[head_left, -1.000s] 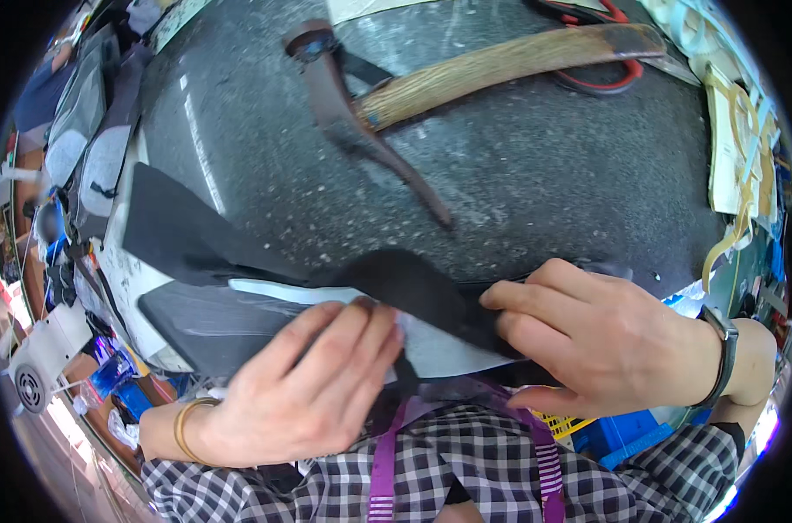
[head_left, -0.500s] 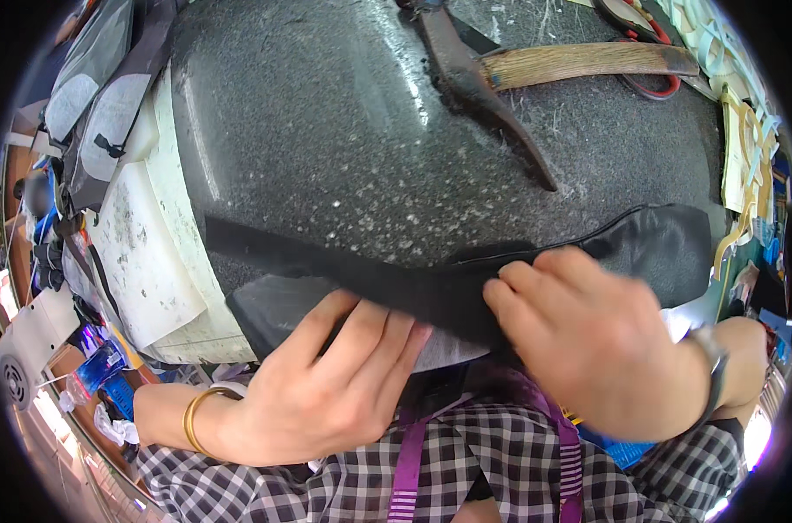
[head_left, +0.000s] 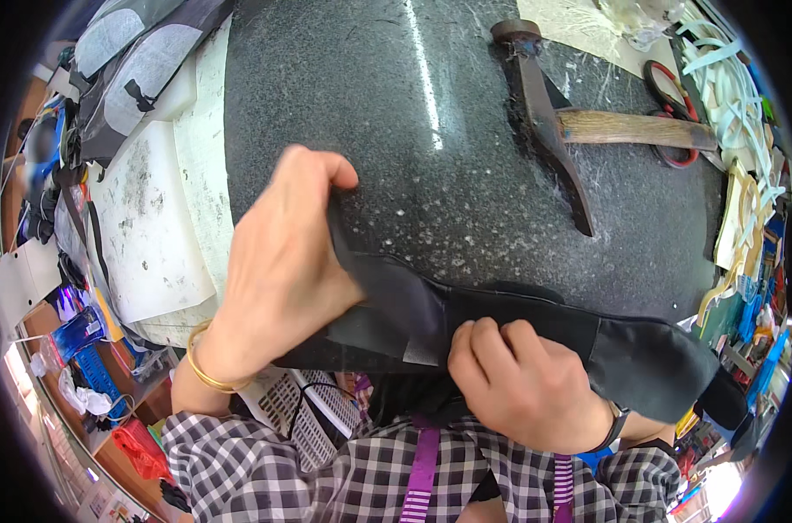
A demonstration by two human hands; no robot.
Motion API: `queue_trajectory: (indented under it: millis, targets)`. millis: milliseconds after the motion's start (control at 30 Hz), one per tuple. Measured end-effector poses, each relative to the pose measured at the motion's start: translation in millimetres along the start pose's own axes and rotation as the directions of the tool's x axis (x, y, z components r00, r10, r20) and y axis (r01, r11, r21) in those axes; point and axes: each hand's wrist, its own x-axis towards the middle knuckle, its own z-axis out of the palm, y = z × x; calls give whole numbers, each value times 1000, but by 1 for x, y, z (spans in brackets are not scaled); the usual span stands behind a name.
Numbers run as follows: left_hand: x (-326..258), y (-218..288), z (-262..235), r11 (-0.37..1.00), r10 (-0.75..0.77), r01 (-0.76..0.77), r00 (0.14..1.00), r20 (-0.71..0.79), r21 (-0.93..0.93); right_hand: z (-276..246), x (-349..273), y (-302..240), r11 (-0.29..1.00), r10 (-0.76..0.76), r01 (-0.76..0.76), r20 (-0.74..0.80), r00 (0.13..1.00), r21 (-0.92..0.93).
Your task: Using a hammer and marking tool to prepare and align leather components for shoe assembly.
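Observation:
A long black leather piece (head_left: 518, 307), seamed along its upper edge, stretches across the near side of the dark work surface. My right hand (head_left: 526, 383) grips its lower edge near the middle with curled fingers. At the left end, my left hand (head_left: 282, 253) holds the raised edge of the leather, palm turned inward; most of its fingers are hidden behind the hand. The right end of the leather widens into a smooth rounded part (head_left: 653, 370) that droops over the near edge. A grey patch shows on the underside between my hands.
A wooden-handled hammer (head_left: 635, 128) lies at the far right, with red-handled scissors (head_left: 682, 105) beyond it. Pale strips (head_left: 727, 96) are heaped along the right edge. Dark cut pieces with grey patches (head_left: 156, 65) lie at the far left, above a white sheet (head_left: 152, 218).
My left hand has moved up and away from me, lifting the left end of the leather. My right hand has slid left and nearer. The view has shifted, and the leather now hangs toward me on the right.

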Motion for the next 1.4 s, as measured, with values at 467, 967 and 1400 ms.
queue_trajectory:
  millis: [467, 967, 1400]
  targets:
    - [35, -37, -15, 498, 853, -842, 432, 293, -209, -24, 30, 15, 970, -156, 96, 268, 951, 225]
    - [47, -44, -63, 812, 574, -582, 779, 252, -50, -15, 26, 0, 998, -60, 53, 193, 979, 43]
    - [3, 6, -51, 911, -342, 412, 790, 508, -27, -10, 26, -12, 998, -51, 58, 188, 981, -33]
